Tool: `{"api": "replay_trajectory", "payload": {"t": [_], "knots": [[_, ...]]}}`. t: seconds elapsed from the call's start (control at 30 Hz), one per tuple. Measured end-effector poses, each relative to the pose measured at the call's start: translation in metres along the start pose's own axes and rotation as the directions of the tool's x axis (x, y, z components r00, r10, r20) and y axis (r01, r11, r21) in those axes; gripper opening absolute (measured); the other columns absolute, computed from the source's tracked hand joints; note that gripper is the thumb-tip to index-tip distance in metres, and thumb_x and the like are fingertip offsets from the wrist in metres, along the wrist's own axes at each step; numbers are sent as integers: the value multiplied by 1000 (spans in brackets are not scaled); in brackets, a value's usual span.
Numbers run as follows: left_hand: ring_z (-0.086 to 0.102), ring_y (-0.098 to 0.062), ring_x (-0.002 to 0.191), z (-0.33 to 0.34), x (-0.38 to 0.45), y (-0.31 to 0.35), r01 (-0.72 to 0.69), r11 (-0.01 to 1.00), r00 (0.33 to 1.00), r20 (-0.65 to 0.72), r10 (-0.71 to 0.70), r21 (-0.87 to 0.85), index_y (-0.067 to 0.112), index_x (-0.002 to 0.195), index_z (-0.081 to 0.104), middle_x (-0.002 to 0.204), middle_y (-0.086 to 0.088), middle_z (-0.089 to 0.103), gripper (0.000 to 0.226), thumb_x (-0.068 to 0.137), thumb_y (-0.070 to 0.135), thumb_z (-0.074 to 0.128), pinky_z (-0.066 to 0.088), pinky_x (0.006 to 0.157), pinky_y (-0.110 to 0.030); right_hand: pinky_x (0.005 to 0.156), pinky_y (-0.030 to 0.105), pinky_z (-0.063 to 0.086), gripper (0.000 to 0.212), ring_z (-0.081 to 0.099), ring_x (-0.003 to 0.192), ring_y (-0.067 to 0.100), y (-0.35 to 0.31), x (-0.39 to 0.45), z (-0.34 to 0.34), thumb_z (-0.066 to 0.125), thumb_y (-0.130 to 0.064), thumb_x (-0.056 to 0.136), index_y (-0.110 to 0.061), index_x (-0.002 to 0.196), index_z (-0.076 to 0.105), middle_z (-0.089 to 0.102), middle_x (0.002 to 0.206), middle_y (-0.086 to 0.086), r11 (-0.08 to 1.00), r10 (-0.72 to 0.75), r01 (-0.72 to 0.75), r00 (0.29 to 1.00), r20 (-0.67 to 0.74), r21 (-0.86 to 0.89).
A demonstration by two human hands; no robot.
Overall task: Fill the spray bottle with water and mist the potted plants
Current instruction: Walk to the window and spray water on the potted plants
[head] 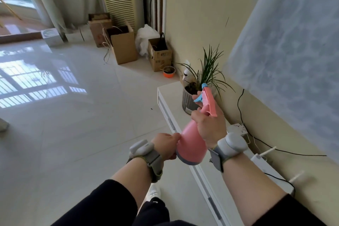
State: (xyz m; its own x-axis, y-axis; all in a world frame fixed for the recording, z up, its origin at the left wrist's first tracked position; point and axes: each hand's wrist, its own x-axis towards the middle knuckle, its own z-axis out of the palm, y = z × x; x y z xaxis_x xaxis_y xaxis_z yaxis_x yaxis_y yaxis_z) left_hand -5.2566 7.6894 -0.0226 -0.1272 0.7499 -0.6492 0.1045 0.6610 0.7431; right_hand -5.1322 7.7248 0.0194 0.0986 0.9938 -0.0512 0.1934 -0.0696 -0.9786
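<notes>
Tilting toward the plant, the pink spray bottle point(191, 141) sits in both hands above the near edge of the white cabinet point(172, 97). The right hand point(209, 124) wraps the bottle's neck, fingers curled forward to the blue trigger point(199, 98); the fingertips beyond the trigger are hidden by the pink head. The left hand point(166, 145) is closed against the bottle's lower side, its fingers tucked out of sight behind the base (whether they grip or merely steady it cannot be told). Water level inside the opaque bottle is not visible.

Just past the bottle's nozzle stands the potted plant point(207, 71) in a grey ribbed pot point(187, 101), partly covered by the bottle's head. Beyond the bottle, on the floor, sit an orange-rimmed bowl point(169, 72) and cardboard boxes point(123, 47). Right of the bottle, a power strip point(238, 127) and black cable point(240, 108) run along the wall. Both wrists carry grey strapped devices point(232, 143).
</notes>
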Motion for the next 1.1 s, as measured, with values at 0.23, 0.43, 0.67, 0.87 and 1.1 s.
{"api": "replay_trajectory", "payload": {"t": [0.23,0.43,0.67,0.87,1.1], "knots": [[69,-29,88,-7,101,59,-66,981,997,47,58,181,15,76,71,89,-10,73,45,83,56,56,55,90,-41,51,17,42,35,53,54,5,10,107,21,63,-3,75,-1,109,60,64,77,8,983,181,-176,969,-169,47],[65,-19,95,-7,163,94,-158,962,980,152,126,223,27,99,73,102,2,71,59,72,75,54,52,91,-35,85,34,44,45,57,96,22,23,181,30,59,-8,77,-19,120,59,64,110,2,965,251,-261,948,-194,-27],[58,-8,77,27,229,129,-149,939,975,206,86,311,17,113,65,94,5,63,57,79,62,59,44,59,-17,76,27,38,43,57,81,10,66,273,20,60,-9,75,-25,115,60,63,97,-11,900,434,-435,883,-182,35],[59,-14,83,58,275,147,-39,929,988,155,-20,368,16,115,64,98,3,64,60,79,64,59,45,70,-24,71,33,43,27,56,74,12,109,337,11,58,-24,55,-34,80,57,63,86,-12,815,576,-579,803,-154,29],[60,-18,82,88,316,159,39,922,992,95,-81,384,9,114,65,98,-3,65,60,82,59,59,44,68,-24,68,32,43,38,54,69,14,144,389,4,57,-25,52,-35,89,56,56,78,-17,737,659,-671,739,-139,-72]]}}
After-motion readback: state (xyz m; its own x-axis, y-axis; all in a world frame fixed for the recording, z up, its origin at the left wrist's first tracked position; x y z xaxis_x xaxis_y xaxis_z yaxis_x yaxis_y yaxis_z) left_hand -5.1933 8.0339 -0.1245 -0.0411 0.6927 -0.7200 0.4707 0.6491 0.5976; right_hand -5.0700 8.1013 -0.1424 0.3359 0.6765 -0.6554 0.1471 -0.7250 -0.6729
